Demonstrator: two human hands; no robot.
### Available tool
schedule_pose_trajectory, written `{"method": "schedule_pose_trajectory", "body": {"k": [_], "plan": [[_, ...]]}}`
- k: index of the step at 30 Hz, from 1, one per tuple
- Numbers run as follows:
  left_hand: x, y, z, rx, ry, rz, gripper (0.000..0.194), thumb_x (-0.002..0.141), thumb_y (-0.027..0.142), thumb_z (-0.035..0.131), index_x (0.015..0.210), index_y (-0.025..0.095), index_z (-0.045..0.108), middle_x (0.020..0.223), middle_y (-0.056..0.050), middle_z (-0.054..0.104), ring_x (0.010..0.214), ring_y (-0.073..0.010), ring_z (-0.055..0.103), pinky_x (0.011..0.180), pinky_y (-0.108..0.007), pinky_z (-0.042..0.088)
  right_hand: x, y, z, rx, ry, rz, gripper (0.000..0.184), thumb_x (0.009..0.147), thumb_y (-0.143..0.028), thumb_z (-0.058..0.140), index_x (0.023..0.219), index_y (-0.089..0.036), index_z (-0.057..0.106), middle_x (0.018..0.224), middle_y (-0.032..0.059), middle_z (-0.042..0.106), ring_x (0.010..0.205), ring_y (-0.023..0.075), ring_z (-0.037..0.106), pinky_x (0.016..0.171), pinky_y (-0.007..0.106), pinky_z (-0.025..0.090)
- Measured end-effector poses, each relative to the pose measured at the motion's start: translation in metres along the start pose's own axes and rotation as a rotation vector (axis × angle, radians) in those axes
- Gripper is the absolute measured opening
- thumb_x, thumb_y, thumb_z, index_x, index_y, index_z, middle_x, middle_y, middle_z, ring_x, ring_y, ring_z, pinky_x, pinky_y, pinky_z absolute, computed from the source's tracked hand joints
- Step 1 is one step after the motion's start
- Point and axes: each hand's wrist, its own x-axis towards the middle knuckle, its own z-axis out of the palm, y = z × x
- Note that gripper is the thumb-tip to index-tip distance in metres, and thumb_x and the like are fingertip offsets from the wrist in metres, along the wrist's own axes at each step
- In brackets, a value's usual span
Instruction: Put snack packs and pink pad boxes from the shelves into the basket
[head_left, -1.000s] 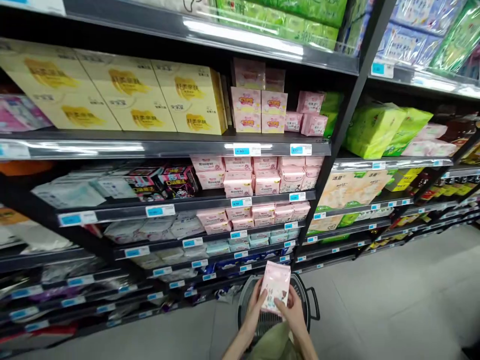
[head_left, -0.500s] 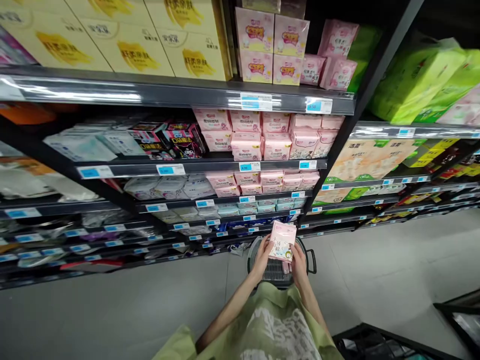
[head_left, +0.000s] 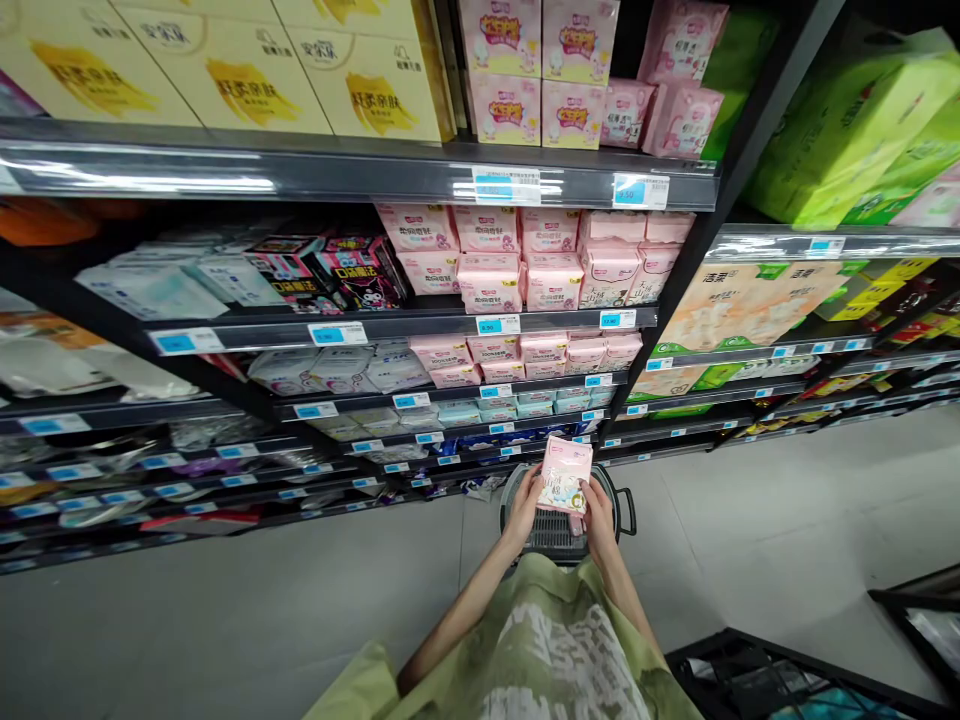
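Note:
A pink and white pack of sanitary pads [head_left: 564, 478] is held up between both hands, its printed front facing me. My left hand [head_left: 525, 504] grips its left edge, and my right hand [head_left: 598, 508] closes on the lower right edge. Below the pack stands a dark shopping basket [head_left: 551, 530] with a slatted bottom and a handle on its right side. A small pink item [head_left: 576, 525] shows inside it, partly covered by the pack and my right hand.
Ahead, shelves carry pink packs [head_left: 489, 283], yellow boxes [head_left: 247, 85] and black boxes [head_left: 367, 272]. Green bundles [head_left: 847, 130] fill the bay to the right. A dark-framed bin [head_left: 795, 680] stands at lower right on the grey floor [head_left: 360, 590].
The view has tilted and shifted slightly, so the shelves appear a little higher. Both hands keep hold of the pack, which is turned slightly.

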Motion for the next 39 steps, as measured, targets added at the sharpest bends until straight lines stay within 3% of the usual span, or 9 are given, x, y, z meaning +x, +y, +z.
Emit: {"method": "schedule_pose_trajectory", "body": {"k": [8, 10, 13, 16, 19, 23, 26, 30, 39], "plan": [[-0.021, 0.025, -0.004, 0.256, 0.071, 0.212, 0.06, 0.088, 0.063, 0.073, 0.136, 0.027, 0.07, 0.145, -0.014, 0.065, 0.133, -0.0333, 0.061, 0.109, -0.043, 0.051, 0.002, 0.001, -0.005, -0.042, 0.008, -0.013, 0.061, 0.072, -0.056, 0.088, 0.12, -0.021, 0.073, 0.114, 0.0089, 0.083, 0.095, 0.029, 0.079, 0.076, 0.036, 0.064], [-0.029, 0.033, -0.004, 0.386, -0.014, 0.325, 0.058, 0.086, 0.056, 0.078, 0.137, 0.029, 0.07, 0.154, -0.014, 0.058, 0.145, -0.035, 0.051, 0.12, -0.047, 0.041, 0.001, 0.0, -0.005, -0.083, 0.016, -0.022, 0.064, 0.071, -0.058, 0.088, 0.121, -0.021, 0.073, 0.114, 0.0089, 0.083, 0.096, 0.0288, 0.078, 0.076, 0.035, 0.063], [-0.032, 0.034, -0.001, 0.501, -0.172, 0.379, 0.077, 0.065, 0.047, 0.097, 0.136, 0.031, 0.071, 0.163, -0.013, 0.05, 0.156, -0.0403, 0.037, 0.128, -0.052, 0.029, -0.002, -0.001, -0.003, -0.156, 0.021, -0.039, 0.069, 0.074, -0.063, 0.085, 0.126, -0.021, 0.072, 0.108, 0.0091, 0.082, 0.09, 0.0274, 0.076, 0.07, 0.034, 0.061], [-0.023, 0.02, 0.003, 0.445, -0.054, 0.33, 0.091, 0.052, 0.041, 0.102, 0.136, 0.027, 0.069, 0.158, -0.016, 0.054, 0.151, -0.041, 0.044, 0.126, -0.054, 0.033, -0.006, -0.001, 0.002, -0.238, -0.037, -0.122, 0.062, 0.079, -0.066, 0.08, 0.122, -0.022, 0.075, 0.104, 0.0081, 0.08, 0.084, 0.024, 0.072, 0.066, 0.032, 0.058], [-0.01, 0.002, 0.004, 0.285, 0.1, 0.152, 0.069, 0.064, 0.048, 0.096, 0.122, 0.022, 0.07, 0.128, -0.016, 0.073, 0.124, -0.0366, 0.067, 0.113, -0.053, 0.049, -0.006, 0.004, 0.005, -0.328, -0.104, -0.234, 0.05, 0.076, -0.059, 0.084, 0.108, -0.021, 0.078, 0.091, 0.005, 0.076, 0.081, 0.0207, 0.067, 0.07, 0.03, 0.054], [-0.005, -0.016, 0.007, -0.112, 0.199, -0.083, 0.065, 0.063, 0.05, 0.096, 0.113, 0.02, 0.067, 0.116, -0.014, 0.078, 0.11, -0.0327, 0.075, 0.099, -0.046, 0.059, -0.001, 0.015, 0.0, -0.368, 0.18, -0.316, 0.047, 0.067, -0.055, 0.091, 0.091, -0.022, 0.067, 0.077, -0.0017, 0.067, 0.071, 0.0162, 0.059, 0.069, 0.028, 0.051], [-0.011, -0.024, 0.009, -0.349, 0.278, -0.168, 0.063, 0.062, 0.043, 0.096, 0.113, 0.021, 0.066, 0.124, -0.013, 0.077, 0.118, -0.0316, 0.073, 0.102, -0.043, 0.059, 0.001, 0.021, -0.007, -0.339, 0.312, -0.239, 0.061, 0.062, -0.057, 0.093, 0.104, -0.022, 0.066, 0.097, 0.0041, 0.074, 0.08, 0.0187, 0.066, 0.072, 0.029, 0.055], [-0.022, -0.027, 0.006, -0.355, 0.224, -0.201, 0.066, 0.059, 0.037, 0.097, 0.113, 0.02, 0.065, 0.119, -0.013, 0.078, 0.114, -0.0323, 0.074, 0.096, -0.042, 0.06, -0.001, 0.022, -0.008, -0.165, 0.177, -0.006, 0.068, 0.066, -0.066, 0.088, 0.113, -0.02, 0.068, 0.099, 0.0095, 0.08, 0.085, 0.0269, 0.074, 0.063, 0.032, 0.056], [-0.036, -0.025, 0.001, -0.247, 0.069, -0.235, 0.072, 0.064, 0.06, 0.092, 0.119, 0.019, 0.07, 0.126, -0.016, 0.075, 0.118, -0.0349, 0.07, 0.09, -0.042, 0.061, -0.001, 0.016, -0.014, -0.122, 0.257, -0.055, 0.069, 0.065, -0.069, 0.088, 0.111, -0.019, 0.072, 0.084, 0.0048, 0.08, 0.068, 0.0201, 0.068, 0.055, 0.027, 0.048]]}}
